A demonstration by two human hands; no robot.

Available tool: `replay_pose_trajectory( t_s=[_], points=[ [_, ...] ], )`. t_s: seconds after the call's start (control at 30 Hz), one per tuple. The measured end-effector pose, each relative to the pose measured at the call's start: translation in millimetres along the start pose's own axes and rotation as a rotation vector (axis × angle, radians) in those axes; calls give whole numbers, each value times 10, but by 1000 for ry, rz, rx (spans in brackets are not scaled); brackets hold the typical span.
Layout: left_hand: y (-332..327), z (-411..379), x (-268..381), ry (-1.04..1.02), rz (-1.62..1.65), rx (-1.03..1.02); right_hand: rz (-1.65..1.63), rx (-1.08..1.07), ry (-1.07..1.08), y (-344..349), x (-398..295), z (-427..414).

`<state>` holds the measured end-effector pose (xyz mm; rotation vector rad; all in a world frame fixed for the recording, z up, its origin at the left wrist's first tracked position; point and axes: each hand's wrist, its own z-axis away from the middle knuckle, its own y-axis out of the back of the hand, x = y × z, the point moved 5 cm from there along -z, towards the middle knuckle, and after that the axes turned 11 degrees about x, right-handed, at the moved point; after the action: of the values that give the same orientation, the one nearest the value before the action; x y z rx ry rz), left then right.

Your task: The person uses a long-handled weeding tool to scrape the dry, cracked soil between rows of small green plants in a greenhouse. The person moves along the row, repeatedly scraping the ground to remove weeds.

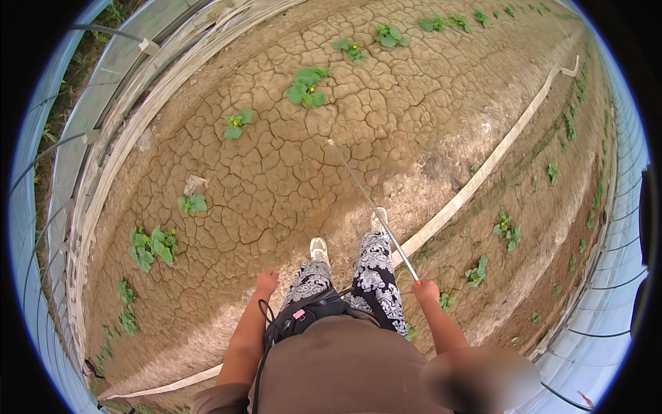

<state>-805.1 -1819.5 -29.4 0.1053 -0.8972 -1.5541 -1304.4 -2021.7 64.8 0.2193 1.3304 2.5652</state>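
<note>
My right hand (pixel 426 291) grips the near end of a long thin metal wand (pixel 370 204). The wand slants forward and to the left, passing in front of my right shoe. Its small pale tip (pixel 330 142) is over cracked bare soil (pixel 269 186); whether it touches the ground I cannot tell. My left hand (pixel 267 282) hangs beside my left thigh with its fingers curled and nothing visible in it. Ahead of the tip grows a leafy plant with yellow flowers (pixel 309 88). A smaller flowering plant (pixel 238 123) stands to its left.
A pale flat strip of hose or tape (pixel 476 178) runs along the ground by my right shoe (pixel 379 219). More plants (pixel 153 247) grow in rows on both sides. Plastic sheeting on hoops (pixel 615 295) curves around. Rolled film (pixel 119 150) lies along the left edge. Black cables (pixel 266 331) hang at my waist.
</note>
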Motion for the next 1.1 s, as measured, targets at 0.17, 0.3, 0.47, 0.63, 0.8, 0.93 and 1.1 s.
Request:
replay_pose_trajectory(
  t_s=[0.17,0.3,0.47,0.63,0.8,0.93,1.1],
  points=[
    [-295,-228,-41,121,-52,48,67,-55,63,291,-93,-509],
    [-631,-312,222,62,-110,94,68,-78,167,562,-116,-1063],
    [-947,-59,1861,-304,-322,47,106,-75,156,1043,78,-1720],
    [-1339,-145,2226,-46,-61,101,77,-60,144,1520,184,-2324],
    [-1495,-87,2099,-208,-159,224,88,24,186,1750,258,-2708],
    [-1543,43,1977,-6,-121,171,98,73,206,1857,195,-2804],
    [-1634,156,1703,71,-178,105,80,11,193,1747,266,-2842]
  ],
)
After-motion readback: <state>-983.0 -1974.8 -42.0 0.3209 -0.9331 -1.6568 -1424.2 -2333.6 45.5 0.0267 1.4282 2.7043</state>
